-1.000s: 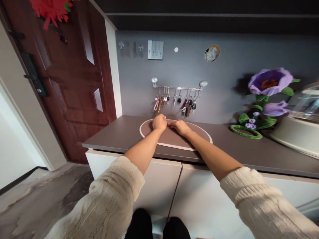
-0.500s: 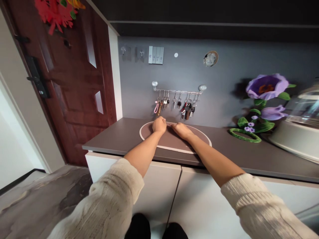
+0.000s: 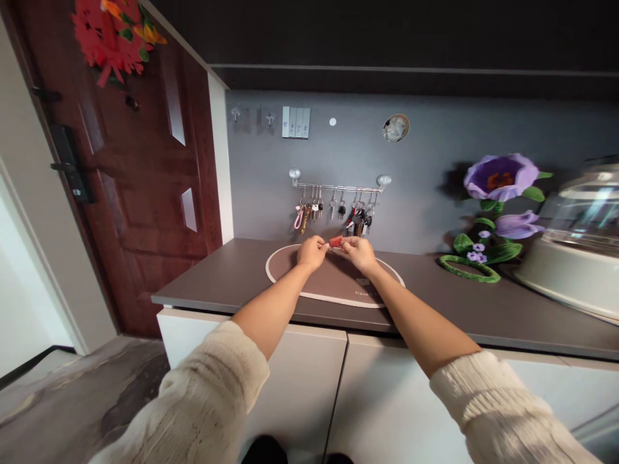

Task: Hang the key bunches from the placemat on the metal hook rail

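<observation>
A small red piece with a bit of metal at its edge (image 3: 336, 241) is held between my two hands, above the far part of an oval brown mat (image 3: 333, 278) with a pale rim. My left hand (image 3: 312, 252) pinches its left end with the fingertips. At the other end, the thumb and fingers of my right hand (image 3: 358, 253) are closed on it. Just behind my hands, several bunches of keys (image 3: 358, 220) hang from hooks on a clear wall rail (image 3: 338, 188). A pink loop (image 3: 298, 218) dangles at the rail's left.
The mat lies on a dark countertop (image 3: 217, 274) above white cabinet doors (image 3: 290, 380). Purple knitted-looking flowers (image 3: 500, 177) and a white-based appliance with a clear cover (image 3: 565, 270) stand to the right. On the left is a dark red door (image 3: 155, 187); a dark shelf (image 3: 387, 38) overhangs.
Both hands have lifted slightly off the mat and turned, bringing the red piece between them into view. My right hand's fingers are more raised. The camera view has shifted a little.
</observation>
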`<move>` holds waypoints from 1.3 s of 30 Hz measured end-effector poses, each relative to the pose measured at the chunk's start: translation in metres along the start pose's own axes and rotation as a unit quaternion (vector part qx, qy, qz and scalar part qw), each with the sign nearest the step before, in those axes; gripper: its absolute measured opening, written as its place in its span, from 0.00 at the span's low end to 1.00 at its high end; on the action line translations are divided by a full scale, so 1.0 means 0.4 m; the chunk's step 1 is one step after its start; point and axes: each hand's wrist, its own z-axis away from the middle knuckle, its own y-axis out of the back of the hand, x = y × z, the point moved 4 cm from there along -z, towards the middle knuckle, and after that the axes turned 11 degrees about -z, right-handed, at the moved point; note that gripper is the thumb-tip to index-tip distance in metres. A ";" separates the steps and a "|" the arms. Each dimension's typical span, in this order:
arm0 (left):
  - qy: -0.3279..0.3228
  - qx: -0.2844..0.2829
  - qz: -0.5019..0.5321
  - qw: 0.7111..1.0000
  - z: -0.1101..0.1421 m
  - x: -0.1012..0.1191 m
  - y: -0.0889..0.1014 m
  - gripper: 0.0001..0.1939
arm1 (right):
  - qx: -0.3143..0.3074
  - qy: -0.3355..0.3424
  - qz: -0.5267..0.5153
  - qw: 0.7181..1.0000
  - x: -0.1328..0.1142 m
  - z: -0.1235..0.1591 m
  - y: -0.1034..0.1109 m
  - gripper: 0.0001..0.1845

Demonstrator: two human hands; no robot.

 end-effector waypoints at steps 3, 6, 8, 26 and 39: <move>-0.020 -0.002 0.006 1.000 -0.001 0.001 -0.007 0.08 | 0.001 -0.006 -0.083 0.997 0.002 -0.007 -0.005 0.10; -0.030 0.005 -0.002 1.000 -0.004 0.000 -0.010 0.08 | 0.017 -0.005 -0.133 0.991 0.001 -0.010 -0.004 0.08; -0.038 0.010 -0.015 0.999 -0.006 0.002 -0.007 0.06 | 0.034 -0.015 -0.160 0.986 0.001 -0.010 -0.002 0.06; -0.042 0.061 0.085 0.994 -0.016 0.004 0.014 0.06 | 0.057 -0.180 -0.304 0.934 0.009 0.019 -0.010 0.07; 0.006 0.100 0.211 0.972 -0.023 -0.009 0.015 0.05 | -0.040 -0.224 -0.248 0.942 0.016 0.037 -0.033 0.05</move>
